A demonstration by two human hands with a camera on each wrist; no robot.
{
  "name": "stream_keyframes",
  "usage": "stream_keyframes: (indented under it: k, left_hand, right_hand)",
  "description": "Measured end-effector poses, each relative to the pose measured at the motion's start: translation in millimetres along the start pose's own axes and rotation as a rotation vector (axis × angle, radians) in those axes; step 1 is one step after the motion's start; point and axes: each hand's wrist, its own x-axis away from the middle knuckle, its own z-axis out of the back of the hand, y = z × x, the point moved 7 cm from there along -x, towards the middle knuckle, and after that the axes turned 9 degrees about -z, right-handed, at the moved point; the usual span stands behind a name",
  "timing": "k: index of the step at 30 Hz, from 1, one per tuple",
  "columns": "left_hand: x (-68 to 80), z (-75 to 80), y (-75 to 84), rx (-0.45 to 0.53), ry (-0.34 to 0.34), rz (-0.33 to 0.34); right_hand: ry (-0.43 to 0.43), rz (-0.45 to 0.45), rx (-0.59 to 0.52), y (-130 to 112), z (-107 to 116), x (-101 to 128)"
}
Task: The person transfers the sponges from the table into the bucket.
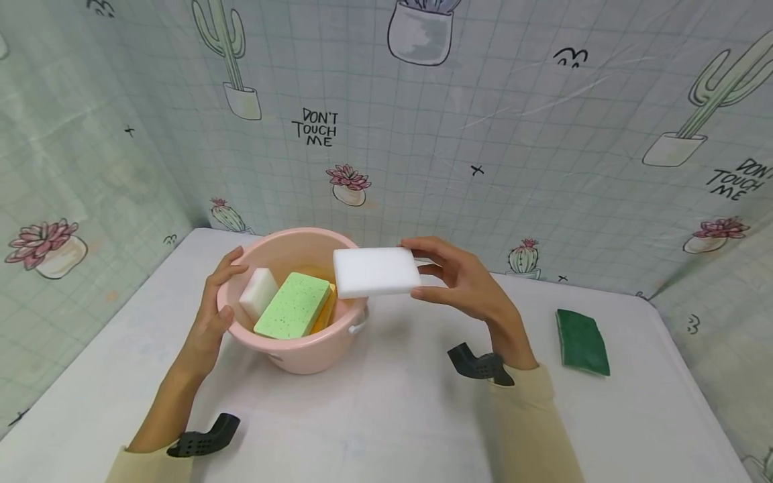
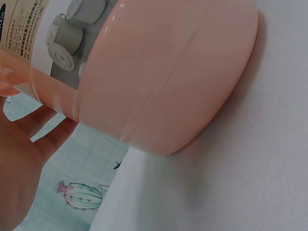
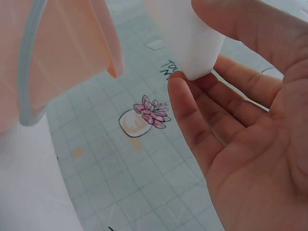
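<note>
A pink bucket (image 1: 326, 345) stands on the white table at the left of centre in the head view. My left hand (image 1: 205, 332) grips its left rim, thumb and fingers spread along the edge. In the left wrist view the fingers lie against the side of the bucket (image 2: 163, 77). Inside are a speckled light green sponge (image 1: 292, 305), a white block (image 1: 258, 293) and something orange-yellow (image 1: 325, 312), partly covered by the green sponge. Over the bucket's right rim, my right hand (image 1: 468, 282) holds a white sponge block (image 1: 376, 272) by its right end, between thumb and fingers.
A dark green scouring pad (image 1: 582, 342) lies on the table (image 1: 404, 416) at the right. The bucket's pale handle (image 1: 359, 322) hangs down its right side. Behind the table rises a cactus-printed cloth (image 1: 423, 134), which also covers both sides.
</note>
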Motion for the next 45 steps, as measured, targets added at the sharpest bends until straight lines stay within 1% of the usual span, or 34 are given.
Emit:
stream_keyframes:
  k: [9, 21, 26, 31, 36, 45]
  left_hand:
    - [0.8, 0.2, 1.0, -0.006, -0.004, 0.0]
    - [0.1, 0.2, 0.9, 0.003, -0.002, -0.006]
    - [0.3, 0.5, 0.0, 0.015, 0.002, -0.001]
    - [-0.1, 0.6, -0.2, 0.016, 0.001, -0.003]
    - [0.0, 0.6, -0.2, 0.013, 0.001, -0.006]
    - [1.2, 0.0, -1.0, -0.018, -0.003, 0.011]
  right_hand:
    - [0.009, 0.064, -0.025, -8, -5, -8]
    - [0.028, 0.118, -0.066, -13, -12, -17]
    - [0.035, 0.129, -0.078, -14, -15, -21]
    - [0.038, 0.123, -0.094, -15, -17, -25]
    - [0.053, 0.107, -0.053, -16, -21, -29]
    - [0.07, 0.065, 0.074, -17, -32, -38]
